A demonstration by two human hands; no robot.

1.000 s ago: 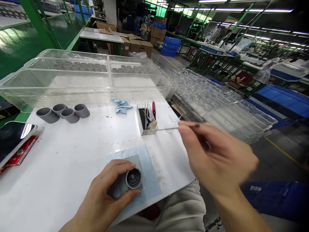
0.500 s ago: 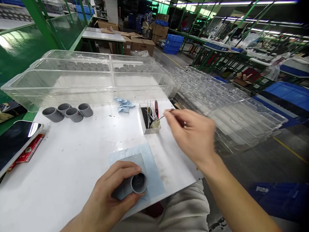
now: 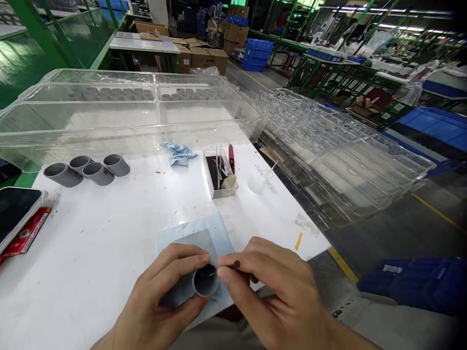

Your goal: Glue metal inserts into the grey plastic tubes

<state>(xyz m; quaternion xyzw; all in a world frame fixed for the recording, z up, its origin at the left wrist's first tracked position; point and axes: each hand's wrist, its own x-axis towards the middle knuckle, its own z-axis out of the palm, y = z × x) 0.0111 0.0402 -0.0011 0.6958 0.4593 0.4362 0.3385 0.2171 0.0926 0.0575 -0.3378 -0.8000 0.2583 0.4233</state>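
Note:
My left hand (image 3: 156, 301) is wrapped round a short grey tube (image 3: 204, 280) standing on a pale blue mat (image 3: 204, 231) at the white table's near edge. My right hand (image 3: 277, 296) is pinched on a thin stick (image 3: 233, 265), whose tip points into the tube's open mouth. The two hands touch at the tube. Behind them stands a small clear box (image 3: 219, 174) with thin sticks and a little glass bottle (image 3: 229, 182) in it.
Several grey tubes (image 3: 85, 170) lie at the left. A phone (image 3: 14, 211) lies on a red packet at the far left. Large clear plastic trays (image 3: 109, 112) fill the back; more are stacked at the right (image 3: 339, 146). A blue cloth (image 3: 178, 153) lies mid-table.
My right hand dipped the stick at the little bottle in the clear box, then came back down to the tube held in my left hand.

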